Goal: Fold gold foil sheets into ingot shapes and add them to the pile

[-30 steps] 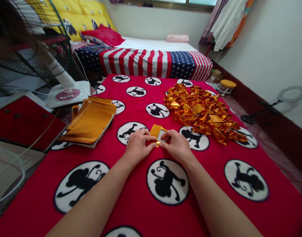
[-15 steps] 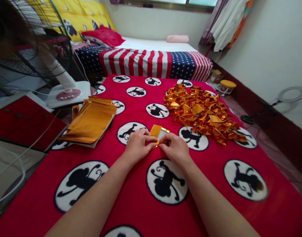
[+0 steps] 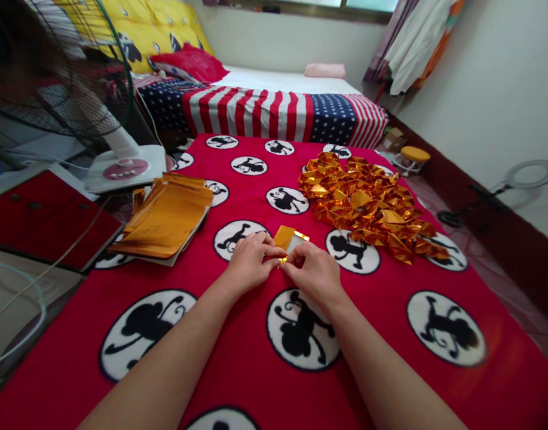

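Note:
A small sheet of gold foil paper (image 3: pixel 283 236) with a pale inner patch lies on the red cloth at the centre, its near edge partly folded up. My left hand (image 3: pixel 252 258) pinches that near edge from the left, fingers curled together. From the right, my right hand (image 3: pixel 313 267) pinches the same edge, its fingertips almost touching the left thumb. The fingers hide much of the fold. To the left lies a stack of flat gold sheets (image 3: pixel 168 218). Beyond my right hand is a heap of folded shiny gold pieces (image 3: pixel 367 200).
The red cloth (image 3: pixel 367 382) with monkey prints covers the surface under my arms. A fan (image 3: pixel 125 164) stands at the back left beside a red panel (image 3: pixel 40 215). Behind are a bed (image 3: pixel 274 113), a yellow stool (image 3: pixel 415 155) and a ring light (image 3: pixel 531 173).
My right hand has shifted slightly left along the near edge of the foil paper, closer to my left fingertips. My left hand has barely moved, and the camera view has shifted slightly.

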Available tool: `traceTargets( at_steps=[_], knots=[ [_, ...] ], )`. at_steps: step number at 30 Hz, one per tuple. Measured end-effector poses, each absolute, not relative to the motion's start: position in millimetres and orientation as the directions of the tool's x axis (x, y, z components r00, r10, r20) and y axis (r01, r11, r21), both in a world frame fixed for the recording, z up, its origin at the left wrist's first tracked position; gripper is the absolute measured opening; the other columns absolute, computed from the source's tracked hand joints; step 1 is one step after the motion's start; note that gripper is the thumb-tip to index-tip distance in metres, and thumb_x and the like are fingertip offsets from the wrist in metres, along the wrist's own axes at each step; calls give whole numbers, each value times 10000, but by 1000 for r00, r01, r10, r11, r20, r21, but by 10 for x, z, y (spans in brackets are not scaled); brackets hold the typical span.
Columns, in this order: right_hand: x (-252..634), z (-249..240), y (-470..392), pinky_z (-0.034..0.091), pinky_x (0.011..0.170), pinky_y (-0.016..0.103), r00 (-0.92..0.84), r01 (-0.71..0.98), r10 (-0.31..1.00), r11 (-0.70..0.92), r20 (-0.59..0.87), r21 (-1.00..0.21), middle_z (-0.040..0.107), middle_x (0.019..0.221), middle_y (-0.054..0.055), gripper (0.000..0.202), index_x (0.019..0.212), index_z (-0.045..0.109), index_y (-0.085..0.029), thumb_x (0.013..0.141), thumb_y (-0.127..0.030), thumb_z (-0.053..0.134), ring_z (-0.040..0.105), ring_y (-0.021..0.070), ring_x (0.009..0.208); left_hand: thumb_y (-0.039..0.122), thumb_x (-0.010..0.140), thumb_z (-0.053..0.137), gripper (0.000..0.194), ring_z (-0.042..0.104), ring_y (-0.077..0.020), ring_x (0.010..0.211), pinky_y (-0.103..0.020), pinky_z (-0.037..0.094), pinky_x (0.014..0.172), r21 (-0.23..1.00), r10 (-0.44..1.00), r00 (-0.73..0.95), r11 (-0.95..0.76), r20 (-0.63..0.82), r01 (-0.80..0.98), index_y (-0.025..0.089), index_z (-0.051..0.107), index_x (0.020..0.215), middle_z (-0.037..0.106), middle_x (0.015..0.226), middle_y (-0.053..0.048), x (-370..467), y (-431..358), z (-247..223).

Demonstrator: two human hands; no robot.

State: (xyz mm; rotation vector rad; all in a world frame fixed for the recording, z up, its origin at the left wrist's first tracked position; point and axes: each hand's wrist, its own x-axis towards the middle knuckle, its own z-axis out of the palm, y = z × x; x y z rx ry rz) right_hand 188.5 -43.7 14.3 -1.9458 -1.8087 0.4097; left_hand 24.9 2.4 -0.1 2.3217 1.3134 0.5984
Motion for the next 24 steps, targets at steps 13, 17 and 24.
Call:
traceTargets(
  at_steps=[13, 17, 24],
  knots=[
    [1993, 144, -361, 309, 540, 237, 107, 825, 994, -82, 12, -560, 706, 753, -29, 70, 736, 705, -261, 735, -267, 636, 592, 133, 650, 294, 795, 673, 220, 555, -202, 933, -348, 431, 845, 528, 849, 505, -503, 156, 684, 322, 767, 991, 617, 953, -24, 241, -5, 41],
    [1976, 153, -370, 313, 552, 237, 120, 825, 993, -93, 12, -557, 701, 732, -42, 69, 745, 704, -265, 732, -259, 637, 592, 128, 647, 320, 777, 687, 232, 553, -202, 933, -350, 435, 869, 523, 849, 509, -502, 145, 689, 318, 766, 994, 610, 965, -24, 230, 6, 33],
    [2080, 131, -303, 320, 551, 243, 111, 803, 994, -101, -18, -588, 684, 700, -27, 64, 721, 710, -248, 719, -242, 646, 590, 137, 650, 307, 756, 706, 261, 557, -205, 956, -345, 437, 890, 535, 852, 507, -492, 132, 687, 329, 764, 1009, 610, 977, -20, 221, -7, 58]
  ],
)
